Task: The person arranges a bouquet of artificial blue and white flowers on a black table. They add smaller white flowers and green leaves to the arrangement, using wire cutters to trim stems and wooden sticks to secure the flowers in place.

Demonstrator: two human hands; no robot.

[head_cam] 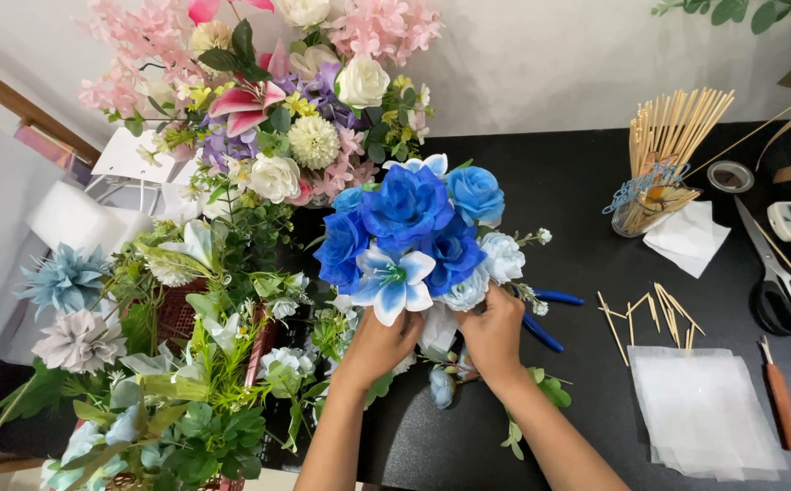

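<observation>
Your left hand and right hand are both closed around the gathered stems just under the blue flower bunch, which sits at the centre of the frame above the black table. Keep both grips snug but not crushing, so the blooms stay level and the white-and-blue lily keeps facing up. The blue-handled pliers lie just right of your right hand, partly hidden by it. Loose wooden sticks lie further right, beside the stack of translucent sheets; scissors rest near the right edge. The pink and white arrangement fills the upper left; mind its leaves.
</observation>
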